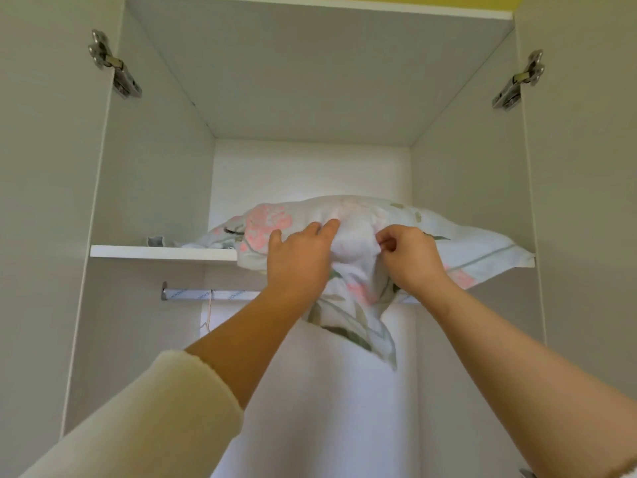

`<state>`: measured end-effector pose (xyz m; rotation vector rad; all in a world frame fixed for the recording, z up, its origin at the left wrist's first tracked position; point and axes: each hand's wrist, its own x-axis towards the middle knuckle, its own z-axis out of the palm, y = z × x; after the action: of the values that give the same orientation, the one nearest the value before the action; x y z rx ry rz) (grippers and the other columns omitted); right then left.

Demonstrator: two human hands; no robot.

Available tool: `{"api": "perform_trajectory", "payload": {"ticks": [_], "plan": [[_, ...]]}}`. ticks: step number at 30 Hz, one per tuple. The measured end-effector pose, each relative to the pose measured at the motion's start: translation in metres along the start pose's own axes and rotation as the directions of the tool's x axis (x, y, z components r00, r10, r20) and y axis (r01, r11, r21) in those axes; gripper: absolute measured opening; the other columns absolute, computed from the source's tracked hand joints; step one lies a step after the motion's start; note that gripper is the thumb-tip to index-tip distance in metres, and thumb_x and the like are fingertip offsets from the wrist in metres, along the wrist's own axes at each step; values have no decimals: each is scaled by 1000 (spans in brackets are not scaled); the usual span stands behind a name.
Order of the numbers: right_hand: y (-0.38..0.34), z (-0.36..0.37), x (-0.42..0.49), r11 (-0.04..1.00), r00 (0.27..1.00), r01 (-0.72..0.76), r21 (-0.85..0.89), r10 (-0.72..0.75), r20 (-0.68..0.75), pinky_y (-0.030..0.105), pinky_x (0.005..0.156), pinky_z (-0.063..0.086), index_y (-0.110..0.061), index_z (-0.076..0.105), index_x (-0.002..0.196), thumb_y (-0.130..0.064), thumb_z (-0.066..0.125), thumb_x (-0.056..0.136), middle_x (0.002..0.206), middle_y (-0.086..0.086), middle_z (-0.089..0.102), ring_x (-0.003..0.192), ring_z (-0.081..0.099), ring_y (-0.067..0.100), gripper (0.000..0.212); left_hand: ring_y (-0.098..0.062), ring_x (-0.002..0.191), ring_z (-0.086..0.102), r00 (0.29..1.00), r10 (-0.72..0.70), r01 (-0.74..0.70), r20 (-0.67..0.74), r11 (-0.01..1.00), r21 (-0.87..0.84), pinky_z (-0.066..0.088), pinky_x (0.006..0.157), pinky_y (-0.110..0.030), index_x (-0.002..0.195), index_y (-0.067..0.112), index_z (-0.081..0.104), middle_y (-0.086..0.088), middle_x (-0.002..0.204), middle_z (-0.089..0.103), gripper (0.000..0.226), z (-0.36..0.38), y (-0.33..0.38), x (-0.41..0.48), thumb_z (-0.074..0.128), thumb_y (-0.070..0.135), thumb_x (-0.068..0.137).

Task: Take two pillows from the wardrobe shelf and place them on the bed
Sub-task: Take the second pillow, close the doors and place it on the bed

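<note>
A floral pillow (358, 215), white with pink flowers and green leaves, lies on the wardrobe shelf (162, 252) and hangs over its front edge. One corner of its cover droops down below the shelf. My left hand (299, 260) grips the pillow's front at the left of its middle. My right hand (408, 258) pinches the fabric just to the right of it. Both arms reach up from below. Whether a second pillow lies behind or under this one is hidden.
The wardrobe stands with both doors open, hinges (115, 65) at upper left and upper right. A metal hanging rail (206, 294) runs under the shelf. A small grey object (155, 241) sits on the shelf's left part. The space above the pillow is free.
</note>
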<state>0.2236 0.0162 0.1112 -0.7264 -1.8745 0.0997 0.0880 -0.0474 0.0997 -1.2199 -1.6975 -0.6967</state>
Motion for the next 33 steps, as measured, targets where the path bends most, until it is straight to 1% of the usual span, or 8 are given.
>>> {"api": "perform_trajectory", "payload": {"ticks": [8,12,14,17,20,24,28,33], "plan": [[-31,18,-10,953,956,277,123,-286,67,3,79,36,-21,65,110,-11,56,86,99,-6,62,95,54,12,27,-43,70,64,951,-215,175,-223,967,-184,43,62,-35,81,14,71,-21,80,72,25,-21,-108,-25,51,0,74],[-28,16,9,931,966,236,-277,-256,-36,38,104,24,-35,38,135,-29,62,80,146,-6,35,131,29,26,60,-30,78,56,840,-542,339,20,495,-800,48,67,-39,68,24,61,0,73,61,35,-42,-132,-4,40,-3,74],[-28,19,19,925,978,186,-331,-208,-34,41,104,21,-32,37,135,-37,62,79,145,-6,37,132,29,26,61,-34,88,56,936,-352,223,-10,615,-757,46,77,-41,84,33,57,5,83,57,22,-49,-111,5,45,19,72],[-27,28,28,913,964,209,-351,-253,-84,37,95,26,-23,60,93,-34,58,84,105,2,64,112,51,27,14,-27,135,34,986,36,4,163,971,-240,25,110,-51,135,34,30,-2,144,37,75,-39,-74,16,60,56,70],[-24,30,20,901,935,270,-339,-330,-133,32,81,23,-23,28,53,-25,53,87,71,2,54,87,57,30,42,-23,141,24,989,104,-112,104,991,79,18,111,-47,142,31,22,2,152,28,74,-24,-57,23,58,48,79],[-19,39,0,843,900,370,-389,-429,-73,32,72,25,-20,42,53,-25,55,81,69,7,68,72,62,31,32,-28,77,69,927,321,-330,-192,944,-15,45,72,-32,100,28,67,-2,87,74,36,-11,-83,6,47,35,71],[-29,49,-30,741,813,526,-418,-582,-9,25,57,28,-17,51,47,-35,46,70,42,0,54,41,52,24,30,-23,68,71,936,318,-341,-152,927,-157,46,59,-20,91,32,72,4,78,77,36,-23,-113,-31,46,37,67],[-62,25,-22,860,880,475,-186,-471,68,33,89,24,-32,63,101,-64,25,83,107,-6,65,101,46,17,53,-7,94,65,910,205,-86,360,944,-320,47,81,-22,104,42,67,18,101,71,36,-64,-130,-39,67,42,67]]}}
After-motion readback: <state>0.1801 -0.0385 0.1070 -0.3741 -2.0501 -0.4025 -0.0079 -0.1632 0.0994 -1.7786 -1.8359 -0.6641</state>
